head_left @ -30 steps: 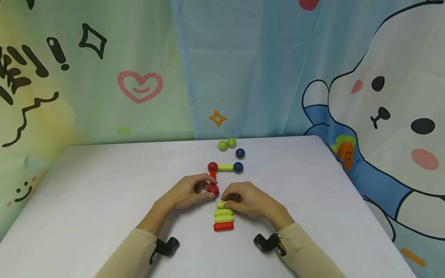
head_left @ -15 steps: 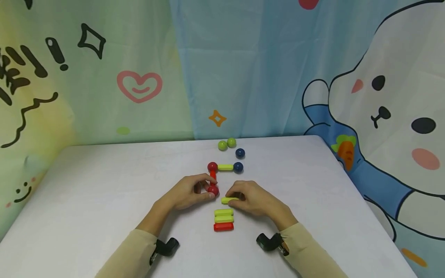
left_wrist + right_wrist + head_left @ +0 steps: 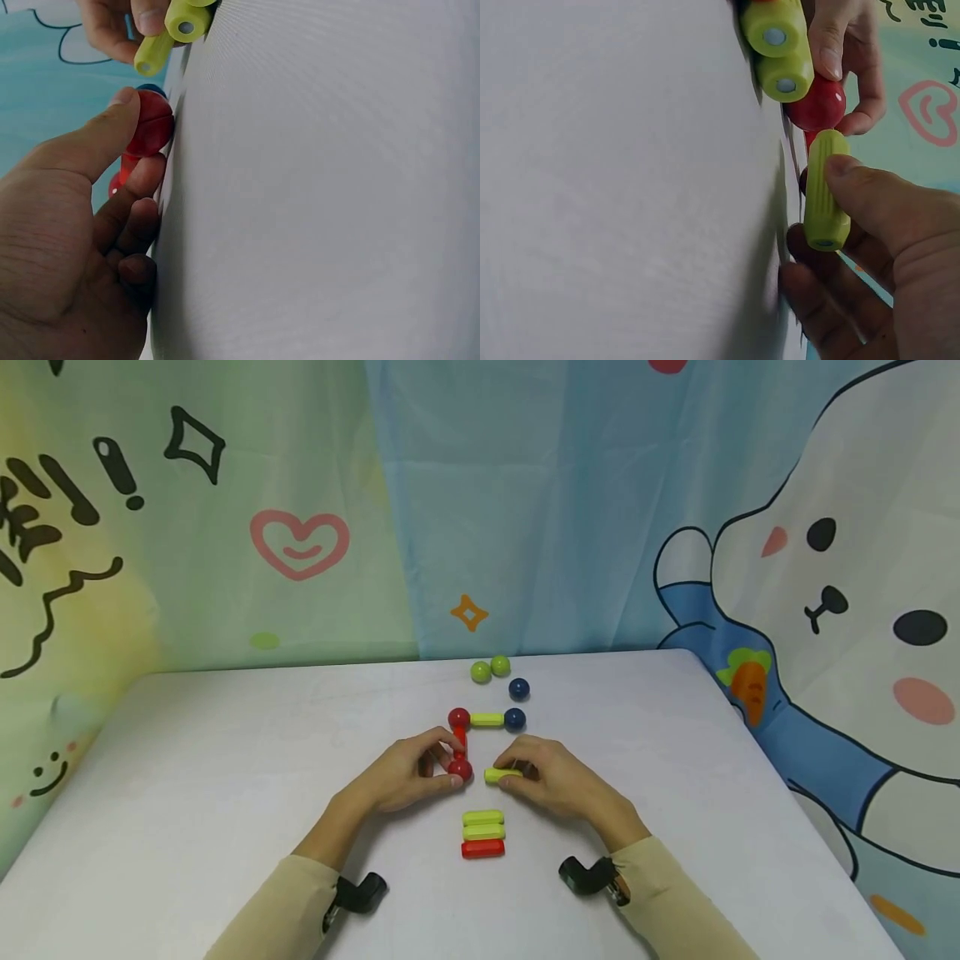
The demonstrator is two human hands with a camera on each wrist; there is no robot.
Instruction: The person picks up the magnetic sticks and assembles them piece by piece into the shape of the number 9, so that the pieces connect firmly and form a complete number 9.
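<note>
My left hand (image 3: 412, 770) holds the near red ball (image 3: 460, 770) between thumb and fingers; in the left wrist view the thumb lies against this red ball (image 3: 152, 124). A red rod (image 3: 460, 742) joins it to a far red ball (image 3: 459, 719). From there a yellow-green rod (image 3: 487, 720) runs right to a dark blue ball (image 3: 514, 720). My right hand (image 3: 558, 778) pinches another yellow-green rod (image 3: 825, 195), a magnet-like grey disc showing at its end. That rod points at the near red ball, with a small gap between them in the head view.
Two yellow-green rods (image 3: 483, 825) and a red rod (image 3: 483, 849) lie stacked side by side nearer me on the white table (image 3: 247, 793). Two green balls (image 3: 491, 669) and a loose dark blue ball (image 3: 519, 689) sit near the back edge, before a printed curtain (image 3: 315, 460).
My right hand has lifted the yellow-green rod away from the row of rods and carried it forward and slightly right, level with the near red ball. The left hand stays on that ball.
</note>
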